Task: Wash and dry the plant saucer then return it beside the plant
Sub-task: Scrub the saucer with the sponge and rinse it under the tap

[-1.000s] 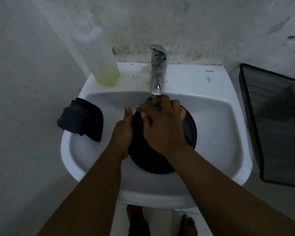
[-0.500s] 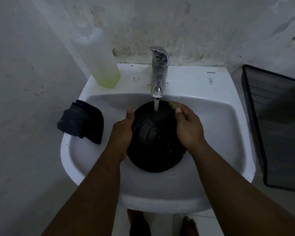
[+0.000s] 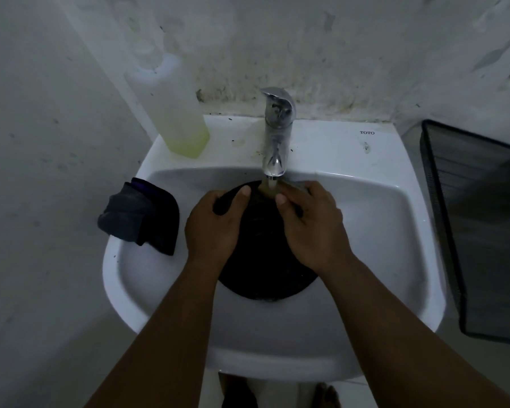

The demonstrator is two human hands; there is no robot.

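Note:
A round black plant saucer (image 3: 262,260) lies in the white sink (image 3: 374,225) under the chrome tap (image 3: 276,136), and water runs onto its far edge. My left hand (image 3: 212,228) grips the saucer's left rim, thumb on top. My right hand (image 3: 312,228) rests over the saucer's upper right part. It pinches a small yellow-green sponge (image 3: 266,192) right in the water stream. Both hands cover much of the saucer's middle.
A tall translucent bottle (image 3: 174,113) with yellow-green liquid stands on the sink's back left corner. A dark folded cloth (image 3: 142,216) hangs over the left rim. A black mesh basket (image 3: 483,231) stands to the right of the sink. Bare feet show below.
My right hand went from scrubbing the saucer's middle to its right rim, then up to the far edge under the tap. My left hand slid higher along the left rim.

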